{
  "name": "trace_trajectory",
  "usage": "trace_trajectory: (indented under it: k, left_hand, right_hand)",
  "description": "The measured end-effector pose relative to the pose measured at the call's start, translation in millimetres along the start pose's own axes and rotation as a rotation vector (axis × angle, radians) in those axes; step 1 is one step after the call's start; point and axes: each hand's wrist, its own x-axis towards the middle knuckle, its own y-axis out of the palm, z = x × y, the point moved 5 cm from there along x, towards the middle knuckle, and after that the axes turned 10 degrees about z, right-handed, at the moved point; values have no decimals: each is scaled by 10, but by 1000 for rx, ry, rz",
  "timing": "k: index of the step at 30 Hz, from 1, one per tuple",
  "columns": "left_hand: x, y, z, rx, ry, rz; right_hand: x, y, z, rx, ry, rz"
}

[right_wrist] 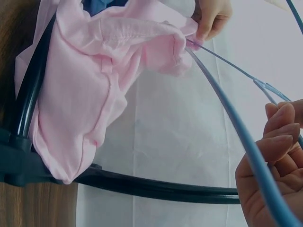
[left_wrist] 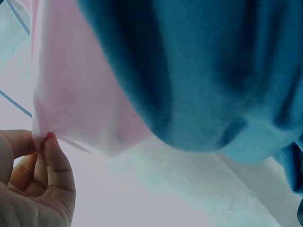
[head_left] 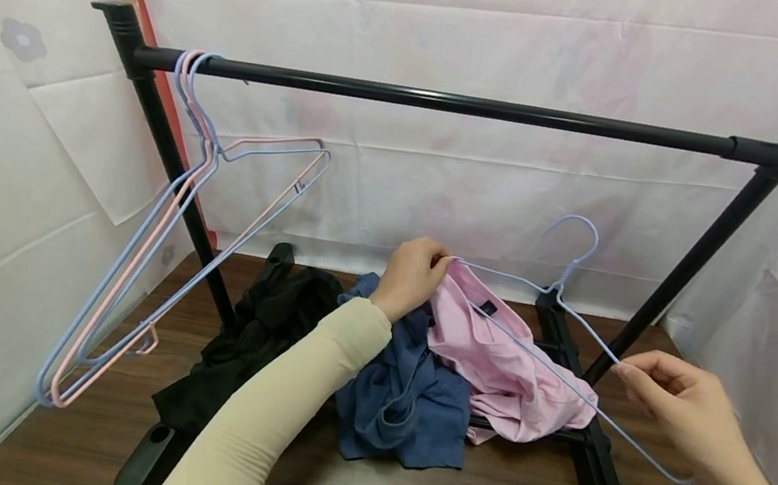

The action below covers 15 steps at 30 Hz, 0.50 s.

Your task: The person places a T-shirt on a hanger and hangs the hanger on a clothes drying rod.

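A pink garment [head_left: 492, 359] is lifted at one corner by my left hand [head_left: 413, 280], which pinches its fabric between thumb and fingers. Inside that raised corner sits the left end of a light blue hanger [head_left: 594, 332]; its hook points up. My right hand [head_left: 681, 412] holds the hanger's upper arm on the right side, while the right end sticks out bare beyond the cloth. In the left wrist view, thumb and fingertips [left_wrist: 52, 146] grip the pink fabric's edge. The right wrist view shows the hanger bar [right_wrist: 232, 109] running into the pink garment.
A blue garment [head_left: 404, 396] and a black garment [head_left: 268, 342] lie over the rack's lower bar, left of the pink one. Several blue and pink hangers [head_left: 197, 163] hang at the left of the black top rail [head_left: 455, 103]. A black post [head_left: 705, 248] stands behind my right hand.
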Motion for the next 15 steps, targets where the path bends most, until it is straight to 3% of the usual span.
trace_trajectory:
  k: [15]
  left_hand:
    - [-108,-52,-287,-33,142,-80]
  right_hand:
    - [84,99,69,64,-12,-12]
